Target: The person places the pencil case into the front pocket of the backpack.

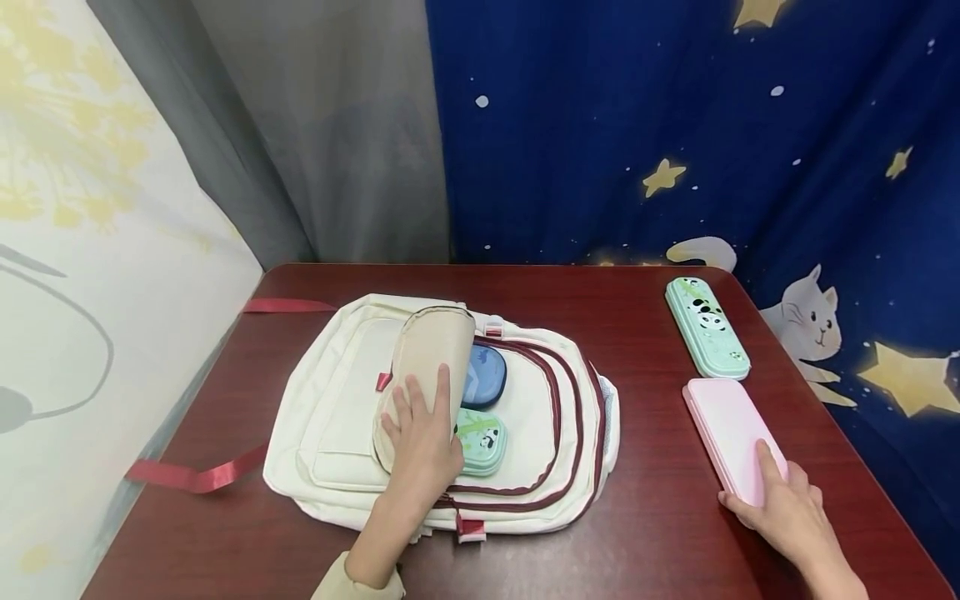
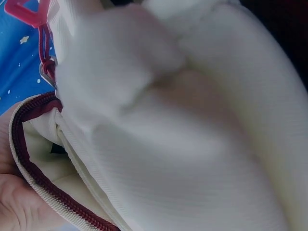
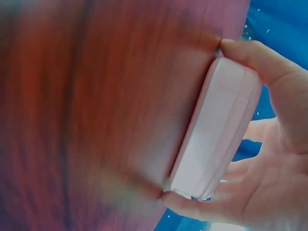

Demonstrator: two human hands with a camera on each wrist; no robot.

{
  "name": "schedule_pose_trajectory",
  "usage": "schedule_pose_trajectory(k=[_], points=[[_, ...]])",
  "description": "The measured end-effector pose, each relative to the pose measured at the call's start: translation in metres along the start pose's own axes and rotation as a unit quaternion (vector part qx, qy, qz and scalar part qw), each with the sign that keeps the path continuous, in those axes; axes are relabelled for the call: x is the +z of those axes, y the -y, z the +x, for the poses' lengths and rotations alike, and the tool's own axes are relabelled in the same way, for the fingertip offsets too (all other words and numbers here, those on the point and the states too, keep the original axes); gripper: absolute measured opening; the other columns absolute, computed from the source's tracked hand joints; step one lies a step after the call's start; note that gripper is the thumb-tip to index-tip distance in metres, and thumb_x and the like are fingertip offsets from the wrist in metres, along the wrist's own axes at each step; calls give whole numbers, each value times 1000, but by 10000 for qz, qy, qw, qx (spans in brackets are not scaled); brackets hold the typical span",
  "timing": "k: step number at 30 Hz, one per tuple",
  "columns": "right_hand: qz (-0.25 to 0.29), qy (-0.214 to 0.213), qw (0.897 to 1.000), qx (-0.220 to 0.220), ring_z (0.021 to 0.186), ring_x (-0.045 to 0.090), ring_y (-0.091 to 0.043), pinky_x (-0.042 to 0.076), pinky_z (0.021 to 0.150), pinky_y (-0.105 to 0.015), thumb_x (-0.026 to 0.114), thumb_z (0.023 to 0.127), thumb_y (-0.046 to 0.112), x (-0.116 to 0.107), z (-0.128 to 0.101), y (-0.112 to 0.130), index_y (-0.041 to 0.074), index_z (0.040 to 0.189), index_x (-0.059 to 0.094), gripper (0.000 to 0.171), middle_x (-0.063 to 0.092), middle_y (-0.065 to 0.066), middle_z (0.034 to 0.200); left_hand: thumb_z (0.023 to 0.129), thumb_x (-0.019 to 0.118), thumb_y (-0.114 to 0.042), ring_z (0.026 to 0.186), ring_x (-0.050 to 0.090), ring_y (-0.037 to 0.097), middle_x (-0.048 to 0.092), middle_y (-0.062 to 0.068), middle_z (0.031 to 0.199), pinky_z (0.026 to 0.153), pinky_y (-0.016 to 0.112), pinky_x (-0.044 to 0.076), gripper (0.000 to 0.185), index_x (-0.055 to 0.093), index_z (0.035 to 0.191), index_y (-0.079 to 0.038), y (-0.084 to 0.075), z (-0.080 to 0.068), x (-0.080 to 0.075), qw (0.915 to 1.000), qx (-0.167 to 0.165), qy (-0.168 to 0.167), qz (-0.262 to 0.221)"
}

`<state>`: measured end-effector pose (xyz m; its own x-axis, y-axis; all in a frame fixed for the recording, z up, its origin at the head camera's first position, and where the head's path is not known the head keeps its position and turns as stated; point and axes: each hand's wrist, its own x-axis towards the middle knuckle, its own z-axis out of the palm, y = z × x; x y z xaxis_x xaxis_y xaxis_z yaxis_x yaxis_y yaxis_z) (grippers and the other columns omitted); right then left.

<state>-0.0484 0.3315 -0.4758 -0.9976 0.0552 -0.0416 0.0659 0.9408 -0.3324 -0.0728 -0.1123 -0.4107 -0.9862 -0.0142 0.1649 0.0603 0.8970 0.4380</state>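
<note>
A cream backpack (image 1: 330, 392) with dark red zippers lies flat on the table. Its front pocket flap (image 1: 427, 350) is folded back to the left. My left hand (image 1: 423, 446) rests on that flap with its fingers spread; the left wrist view shows only part of the hand (image 2: 21, 204) beside the zippered edge. Partly covered by the flap are a blue case (image 1: 486, 375) and a mint panda pencil case (image 1: 482, 442). On the right, my right hand (image 1: 787, 508) grips a pink pencil case (image 1: 738, 429) across its near end, thumb and fingers on opposite sides (image 3: 211, 130).
Another mint panda pencil case (image 1: 707, 325) lies just behind the pink one, near the right edge of the brown table (image 1: 645, 467). Red straps (image 1: 198, 477) stretch left from the backpack. Grey and blue curtains (image 1: 562, 150) hang behind the table, and a wall (image 1: 112, 250) borders the left.
</note>
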Motion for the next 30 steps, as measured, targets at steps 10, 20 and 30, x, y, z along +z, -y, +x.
schedule_pose_trajectory(k=[10, 20, 30], points=[[170, -786, 9960, -385, 92, 34, -61, 31, 69, -68, 77, 70, 39, -5, -4, 4, -6, 140, 26, 98, 31, -46, 113, 75, 66, -3, 130, 10, 56, 17, 40, 141, 93, 74, 9, 85, 22, 148, -8, -2, 1, 1, 9999, -46, 106, -31], [689, -1335, 9743, -1676, 105, 34, -48, 31, 74, -62, 81, 67, 33, -37, 20, 77, 14, 146, 31, 96, 34, -33, 124, 76, 71, -10, 130, 10, 56, 17, 40, 141, 93, 74, 9, 87, 22, 148, -8, 1, 4, -3, 10000, -16, 33, 24], [545, -1256, 9546, -2645, 109, 38, -37, 40, 79, -57, 80, 67, 33, -28, 51, 127, 17, 143, 39, 88, 37, -25, 127, 76, 72, -9, 130, 10, 57, 17, 40, 142, 93, 74, 8, 87, 23, 148, -8, 1, 0, -1, 9999, 12, 3, -123]])
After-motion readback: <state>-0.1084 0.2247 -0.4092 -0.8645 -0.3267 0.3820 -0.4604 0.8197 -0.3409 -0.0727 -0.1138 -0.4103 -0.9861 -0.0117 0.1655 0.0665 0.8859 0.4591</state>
